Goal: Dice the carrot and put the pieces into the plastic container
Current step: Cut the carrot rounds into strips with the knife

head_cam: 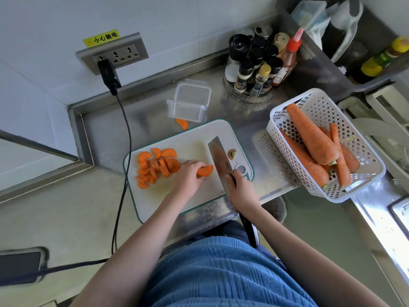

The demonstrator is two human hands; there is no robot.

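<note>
On the white cutting board (194, 142) my left hand (188, 176) grips a half-round piece of carrot (205, 170). My right hand (240, 187) holds the handle of a cleaver (219, 158), whose blade stands just right of that piece. A pile of several carrot slices (156, 166) lies on the board's left part. A cut-off carrot end (232, 154) sits to the right of the blade. The clear plastic container (188, 107), with nothing in it, stands behind the board with its lid (194, 89) leaning at its back. One slice (182, 123) lies on the counter in front of it.
A white perforated basket (285, 120) with several whole carrots (309, 134) stands at the right, overhanging the counter edge. A rack of spice bottles (256, 63) stands at the back. A black cable (126, 134) hangs from the wall socket (115, 54) past the board's left edge.
</note>
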